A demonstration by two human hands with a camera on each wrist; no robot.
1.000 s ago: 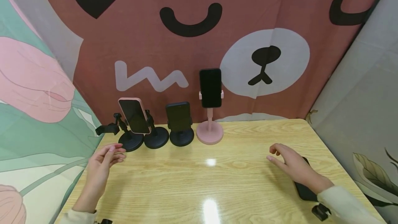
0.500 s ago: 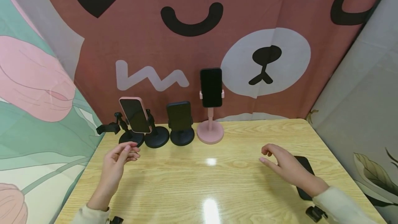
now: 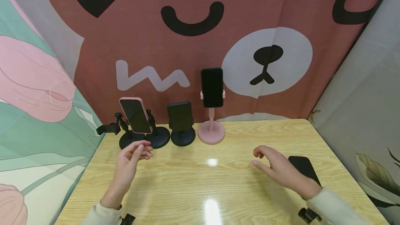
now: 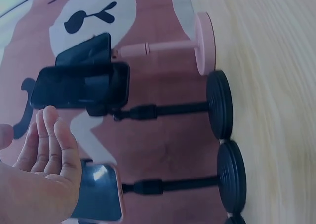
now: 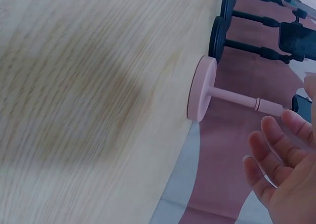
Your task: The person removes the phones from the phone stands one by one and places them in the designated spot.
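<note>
My left hand (image 3: 128, 160) hovers over the left of the table, fingers loosely bent with nothing in them. Behind it a pink-cased phone (image 3: 135, 115) leans in a black phone stand (image 3: 158, 137); another black stand (image 3: 130, 139) at the far left has an unfilled clamp. A dark phone (image 3: 180, 116) sits in a third black stand (image 3: 183, 137). In the taller pink stand (image 3: 211, 133) a black phone (image 3: 212, 88) is held upright. Over the right side my right hand (image 3: 279, 168) hangs relaxed, holding nothing, partly covering a black phone (image 3: 303, 166) lying flat.
The light wooden table (image 3: 200, 176) meets a brown bear-print curtain (image 3: 250, 16) along its back edge. A floral curtain (image 3: 37, 96) hangs at the left, a grey one (image 3: 368, 107) at the right. Small black wrist cameras show below both sleeves.
Both hands have moved inward: the left one to the right, the right one to the left. More of the flat black phone now shows. Stands and their phones stay put.
</note>
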